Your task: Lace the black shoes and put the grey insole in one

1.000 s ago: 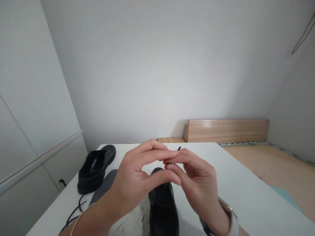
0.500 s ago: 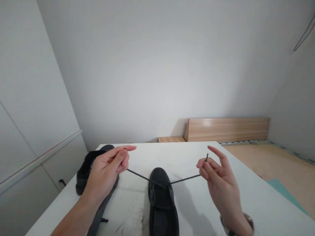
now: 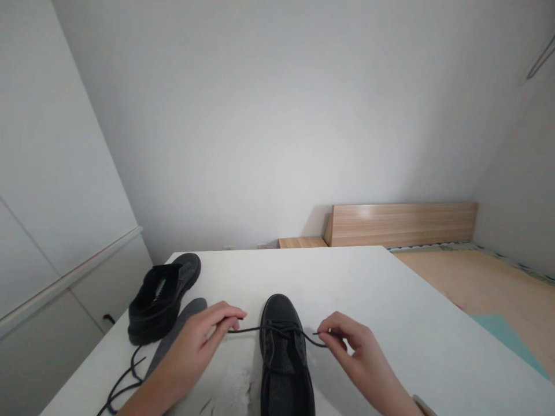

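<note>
A black shoe (image 3: 284, 361) stands upright in front of me, its toe pointing away. Its dark shoelace (image 3: 254, 329) passes through the front eyelets and stretches out to both sides. On the left side, my left hand (image 3: 212, 332) pinches one end of the lace between thumb and fingers. My right hand (image 3: 349, 341) pinches the other end, to the right of the shoe, where the lace sags a little. Each lace tip pokes out slightly from the fingers.
Another black shoe (image 3: 162, 297) lies at the table's left edge, with a grey insole-like piece (image 3: 191, 312) beside it. A loose dark lace (image 3: 124, 387) curls near my left forearm. The white table (image 3: 347, 277) borders a wooden headboard (image 3: 403, 225) and bed base (image 3: 437, 271).
Both hands have come down and inward toward the shoe, still holding the lace ends. The lace, taut before, now runs lower and looser across the shoe.
</note>
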`<state>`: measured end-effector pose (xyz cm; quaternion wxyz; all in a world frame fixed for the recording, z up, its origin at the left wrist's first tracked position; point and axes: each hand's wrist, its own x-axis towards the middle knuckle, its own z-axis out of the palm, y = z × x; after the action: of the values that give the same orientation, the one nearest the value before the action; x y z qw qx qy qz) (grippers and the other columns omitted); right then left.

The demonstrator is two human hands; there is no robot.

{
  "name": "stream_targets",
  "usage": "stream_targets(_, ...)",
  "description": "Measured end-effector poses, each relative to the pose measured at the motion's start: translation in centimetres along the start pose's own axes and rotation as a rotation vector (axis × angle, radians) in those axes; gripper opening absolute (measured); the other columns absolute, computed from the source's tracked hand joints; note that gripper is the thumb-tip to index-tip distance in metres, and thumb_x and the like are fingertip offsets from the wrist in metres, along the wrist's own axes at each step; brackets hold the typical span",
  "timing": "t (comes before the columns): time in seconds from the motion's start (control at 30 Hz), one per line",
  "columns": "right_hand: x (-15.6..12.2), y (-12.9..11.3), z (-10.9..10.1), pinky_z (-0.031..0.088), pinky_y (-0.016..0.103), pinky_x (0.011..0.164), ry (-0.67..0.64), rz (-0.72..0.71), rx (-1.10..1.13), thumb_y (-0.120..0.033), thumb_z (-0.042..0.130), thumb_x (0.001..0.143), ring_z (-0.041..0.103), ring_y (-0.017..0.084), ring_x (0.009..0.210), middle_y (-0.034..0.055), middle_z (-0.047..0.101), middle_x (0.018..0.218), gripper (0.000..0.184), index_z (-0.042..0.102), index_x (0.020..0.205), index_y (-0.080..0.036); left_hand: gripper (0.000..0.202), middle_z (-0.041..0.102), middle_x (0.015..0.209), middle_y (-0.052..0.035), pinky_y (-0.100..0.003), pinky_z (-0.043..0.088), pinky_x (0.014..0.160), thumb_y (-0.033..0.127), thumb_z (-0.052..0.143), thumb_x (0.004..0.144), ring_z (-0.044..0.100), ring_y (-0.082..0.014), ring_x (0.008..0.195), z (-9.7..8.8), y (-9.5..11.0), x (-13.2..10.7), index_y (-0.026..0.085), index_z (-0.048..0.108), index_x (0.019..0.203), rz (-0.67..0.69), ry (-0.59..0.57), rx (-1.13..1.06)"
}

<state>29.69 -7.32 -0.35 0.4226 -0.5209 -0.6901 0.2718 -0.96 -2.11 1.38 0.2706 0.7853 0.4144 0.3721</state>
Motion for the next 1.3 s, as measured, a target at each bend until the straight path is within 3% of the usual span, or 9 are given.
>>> stream_targets(0.17,0.3,-0.9,1.3,0.041,0.027,0.065,-0.126,-0.077,-0.155,-0.019,0.05,0.094,0.053,0.015,0.07,0.0009,0.058,0.08,0.015,0.06,0.083,-0.02,0.022,0.07,0.087,-0.0027,-0.026,0.048,0.076,0.024,0.046,0.093,0.066,-0.017,0.082,3.1,-0.1,-0.3,0.022,0.067,0.096,-0.02,-0.144,0.057)
stream_targets(0.33,0.4,-1.1,1.8,0.042,0.026,0.065,-0.168,-0.082,-0.216,-0.012,0.048,0.093,0.055,0.015,0.07,0.0009,0.057,0.081,0.015,0.058,0.084,-0.02,0.018,0.07,0.086,-0.0028,-0.026,0.047,0.075,0.021,0.048,0.091,0.064,-0.018,0.083,4.6,0.2,-0.4,0.021,0.066,0.089,-0.04,-0.195,0.125)
stream_targets(0.57,0.5,-0.9,2.6,0.045,0.037,0.084,-0.065,-0.217,-0.339,-0.006,0.048,0.09,0.057,0.021,0.091,0.005,0.057,0.095,0.02,0.061,0.086,-0.021,0.022,0.066,0.081,-0.0037,-0.029,0.048,0.071,0.017,0.044,0.091,0.062,-0.0188,0.078,5.7,0.4,-0.6,0.02,0.065,0.085,-0.016,-0.099,0.209)
stream_targets(0.73,0.5,-0.7,2.9,0.048,0.029,0.071,-0.075,-0.178,-0.256,-0.009,0.049,0.092,0.06,0.018,0.08,0.0033,0.058,0.088,0.021,0.064,0.085,-0.021,0.018,0.067,0.085,-0.0057,-0.033,0.05,0.075,0.02,0.054,0.09,0.06,-0.0227,0.086,5.8,0.7,-0.6,0.021,0.07,0.082,0.083,0.007,0.28)
stream_targets(0.93,-0.1,-1.9,2.7,0.052,0.03,0.078,-0.145,-0.139,-0.199,-0.015,0.043,0.097,0.064,0.019,0.087,0.0059,0.065,0.093,0.022,0.064,0.104,-0.021,0.025,0.07,0.085,-0.0037,-0.028,0.052,0.073,0.012,0.047,0.091,0.066,-0.0189,0.081,6.3,0.2,-1.0,0.021,0.07,0.091,0.09,-0.007,0.207)
stream_targets(1.03,-0.5,-2.8,2.5,0.054,0.034,0.08,-0.223,-0.118,-0.306,-0.021,0.052,0.094,0.065,0.023,0.091,0.0092,0.064,0.101,0.026,0.06,0.118,-0.019,0.032,0.073,0.094,-0.0039,-0.028,0.053,0.077,0.01,0.041,0.093,0.068,-0.0185,0.084,6.8,0.1,-1.4,0.022,0.066,0.108,0.084,-0.013,0.209)
stream_targets(1.13,-0.6,-3.5,2.9,0.056,0.039,0.082,-0.294,-0.097,-0.492,-0.012,0.056,0.087,0.065,0.026,0.094,0.0127,0.062,0.11,0.043,0.056,0.129,-0.018,0.029,0.072,0.098,-0.0062,-0.031,0.054,0.08,0.016,0.045,0.094,0.068,-0.0211,0.089,7.2,0.9,-1.8,0.022,0.064,0.115,0.077,-0.04,0.281)
stream_targets(1.23,-0.3,-4.3,3.9,0.056,0.042,0.081,-0.314,-0.067,-0.662,0.0,0.051,0.079,0.065,0.028,0.095,0.0137,0.061,0.112,0.047,0.061,0.121,-0.018,0.029,0.068,0.1,-0.0083,-0.035,0.056,0.081,0.022,0.055,0.09,0.067,-0.0244,0.091,7.3,2.2,-1.9,0.022,0.063,0.118,0.048,-0.116,0.41)
stream_targets(1.3,0.0,-4.9,4.5,0.057,0.042,0.08,-0.311,-0.049,-0.743,0.004,0.049,0.075,0.065,0.029,0.096,0.0138,0.061,0.113,0.044,0.065,0.109,-0.018,0.03,0.066,0.101,-0.0097,-0.036,0.056,0.081,0.018,0.05,0.091,0.066,-0.0246,0.091,7.3,3.3,-1.6,0.022,0.064,0.116,0.02,-0.176,0.507)
